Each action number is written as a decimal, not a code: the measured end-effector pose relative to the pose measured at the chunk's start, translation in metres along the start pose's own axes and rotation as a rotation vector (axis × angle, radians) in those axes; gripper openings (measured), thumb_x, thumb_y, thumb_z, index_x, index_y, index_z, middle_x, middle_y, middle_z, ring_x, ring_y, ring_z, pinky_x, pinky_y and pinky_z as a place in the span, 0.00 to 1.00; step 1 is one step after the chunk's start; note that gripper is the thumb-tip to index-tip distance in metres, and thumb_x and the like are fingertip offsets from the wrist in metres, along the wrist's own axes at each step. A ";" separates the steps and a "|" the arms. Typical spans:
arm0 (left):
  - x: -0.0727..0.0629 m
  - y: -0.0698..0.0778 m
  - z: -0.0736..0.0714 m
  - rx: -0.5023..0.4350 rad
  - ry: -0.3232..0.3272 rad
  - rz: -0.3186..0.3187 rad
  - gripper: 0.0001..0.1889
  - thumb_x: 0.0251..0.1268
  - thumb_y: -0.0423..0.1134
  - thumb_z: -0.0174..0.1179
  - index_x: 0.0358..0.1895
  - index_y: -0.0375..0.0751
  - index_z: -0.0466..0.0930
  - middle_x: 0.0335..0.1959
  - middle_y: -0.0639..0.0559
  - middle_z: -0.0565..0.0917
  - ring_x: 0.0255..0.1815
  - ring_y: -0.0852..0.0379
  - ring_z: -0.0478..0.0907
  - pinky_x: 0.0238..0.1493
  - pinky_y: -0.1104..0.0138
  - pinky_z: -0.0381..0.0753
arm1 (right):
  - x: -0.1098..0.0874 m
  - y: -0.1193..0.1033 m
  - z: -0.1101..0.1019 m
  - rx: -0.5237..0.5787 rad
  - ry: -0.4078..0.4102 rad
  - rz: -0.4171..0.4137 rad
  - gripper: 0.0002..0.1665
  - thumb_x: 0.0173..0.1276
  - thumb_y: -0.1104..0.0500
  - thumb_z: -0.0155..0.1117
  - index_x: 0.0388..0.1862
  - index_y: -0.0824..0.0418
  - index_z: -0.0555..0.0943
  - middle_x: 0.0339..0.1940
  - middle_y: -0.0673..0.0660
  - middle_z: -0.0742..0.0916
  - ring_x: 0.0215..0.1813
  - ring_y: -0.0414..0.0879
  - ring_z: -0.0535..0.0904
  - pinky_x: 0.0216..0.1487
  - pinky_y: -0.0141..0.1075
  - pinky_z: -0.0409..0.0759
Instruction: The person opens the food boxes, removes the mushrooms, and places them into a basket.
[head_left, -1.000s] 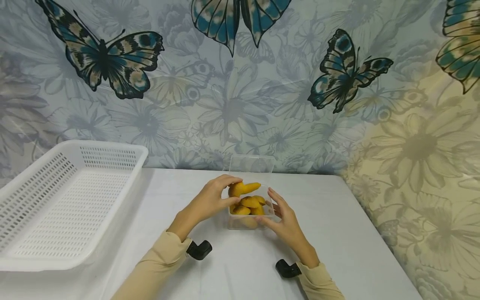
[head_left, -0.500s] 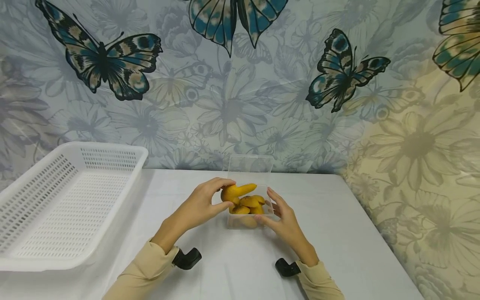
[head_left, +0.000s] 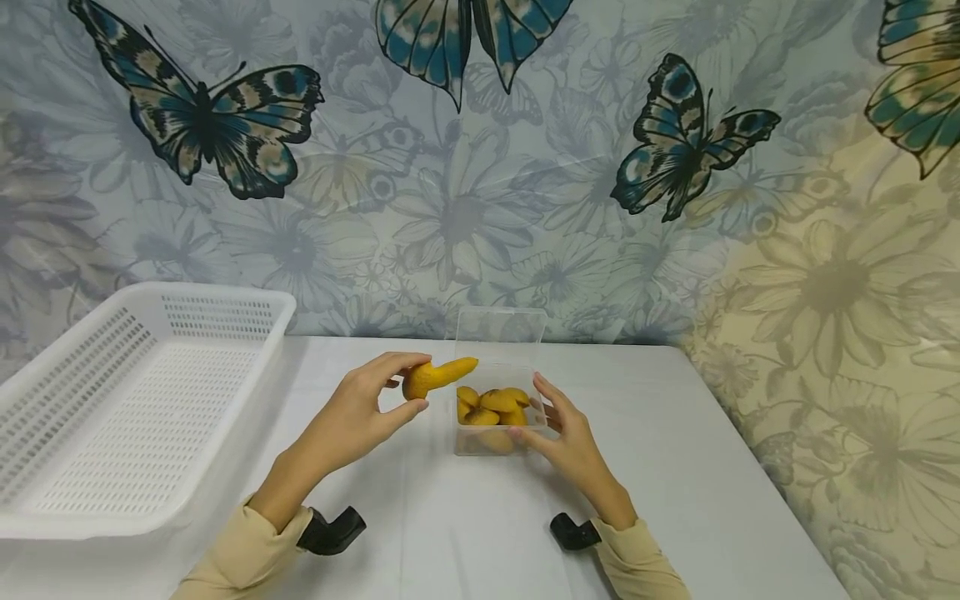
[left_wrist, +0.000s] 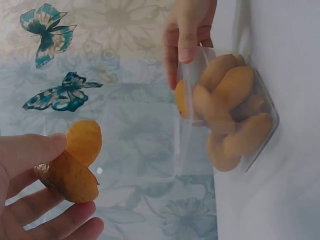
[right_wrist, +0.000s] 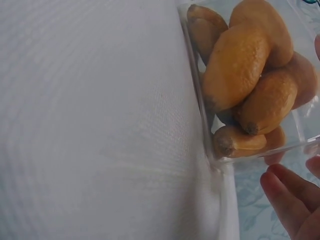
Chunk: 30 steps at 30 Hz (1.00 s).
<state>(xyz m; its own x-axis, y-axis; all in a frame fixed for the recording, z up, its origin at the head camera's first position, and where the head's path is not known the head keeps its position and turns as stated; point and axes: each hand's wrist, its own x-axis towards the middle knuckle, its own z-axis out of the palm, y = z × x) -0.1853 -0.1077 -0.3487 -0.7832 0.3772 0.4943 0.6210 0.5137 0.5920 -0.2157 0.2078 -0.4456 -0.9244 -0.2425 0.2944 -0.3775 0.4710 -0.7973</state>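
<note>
The left hand point(head_left: 367, 408) is pinching yellow fruit point(head_left: 440, 377) in its fingers point(left_wrist: 75, 217), long end pointing toward the clear box point(head_left: 471, 442) the right hand point(head_left: 567, 437) is gripping near the surface's point(head_left: 675, 467) far edge!

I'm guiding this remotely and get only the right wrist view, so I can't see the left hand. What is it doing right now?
Observer: The left hand holds some yellow fruit between its thumb and fingers.
Operator: Thanks. All I get beside the clear box is white cloth and a few fingertips. Is there another container in the scene?
Observer: Yes, the head view shows a white basket with perforated sides, to the left of the left hand.
</note>
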 end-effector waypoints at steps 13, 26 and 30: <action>-0.031 -0.001 -0.029 0.186 0.164 0.040 0.28 0.54 0.30 0.72 0.61 0.41 0.77 0.52 0.55 0.83 0.45 0.64 0.76 0.50 0.69 0.80 | -0.001 0.000 -0.002 0.018 -0.003 -0.014 0.51 0.62 0.56 0.74 0.79 0.53 0.58 0.79 0.62 0.64 0.70 0.62 0.72 0.65 0.52 0.77; -0.062 -0.004 -0.059 0.232 0.259 0.037 0.34 0.44 0.24 0.75 0.61 0.40 0.78 0.51 0.54 0.83 0.49 0.67 0.75 0.55 0.88 0.69 | -0.002 -0.004 0.000 0.024 -0.003 0.005 0.51 0.61 0.55 0.75 0.79 0.50 0.58 0.78 0.63 0.65 0.70 0.61 0.73 0.66 0.54 0.76; -0.071 -0.008 -0.067 0.223 0.284 0.028 0.37 0.41 0.21 0.75 0.61 0.40 0.78 0.52 0.50 0.83 0.50 0.72 0.74 0.54 0.89 0.70 | -0.002 -0.004 0.000 0.029 -0.002 0.004 0.51 0.62 0.55 0.74 0.79 0.50 0.58 0.78 0.63 0.65 0.70 0.61 0.72 0.66 0.53 0.76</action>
<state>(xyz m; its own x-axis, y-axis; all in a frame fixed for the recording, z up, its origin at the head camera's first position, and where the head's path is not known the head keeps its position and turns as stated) -0.1328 -0.1905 -0.3456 -0.7068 0.1808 0.6839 0.5960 0.6731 0.4379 -0.2124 0.2063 -0.4427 -0.9256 -0.2428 0.2903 -0.3723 0.4469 -0.8134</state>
